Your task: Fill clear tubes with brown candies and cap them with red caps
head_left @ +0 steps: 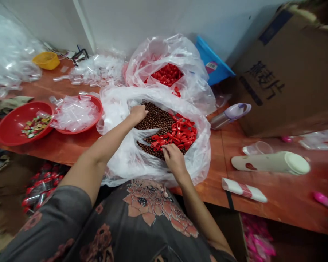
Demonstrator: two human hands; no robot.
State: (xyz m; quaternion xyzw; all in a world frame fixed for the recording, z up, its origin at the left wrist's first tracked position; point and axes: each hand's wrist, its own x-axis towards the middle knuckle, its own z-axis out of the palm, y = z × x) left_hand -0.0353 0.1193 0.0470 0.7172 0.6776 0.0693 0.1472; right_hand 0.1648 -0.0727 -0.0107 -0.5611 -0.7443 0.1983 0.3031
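Since the bag (128,156) sits open at the front edge of the table (215,145), reaching in looks easy. The left hand (138,113) curls at the balls (156,116) inside, the right hand (175,159) half-closed by spoons (183,131) (holding what, I can't tell).

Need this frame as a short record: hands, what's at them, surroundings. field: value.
left_hand: left hand at the brown beads; grip unclear
right_hand: right hand, fingers at the red plastic pieces; grip unclear
container: open white plastic bag holding beads and red pieces
left_side: two red bowls, one with small colourful pieces, one with clear plastic pieces
behind: second plastic bag with red contents; blue bin
right_side: cardboard box, purple-topped bottle
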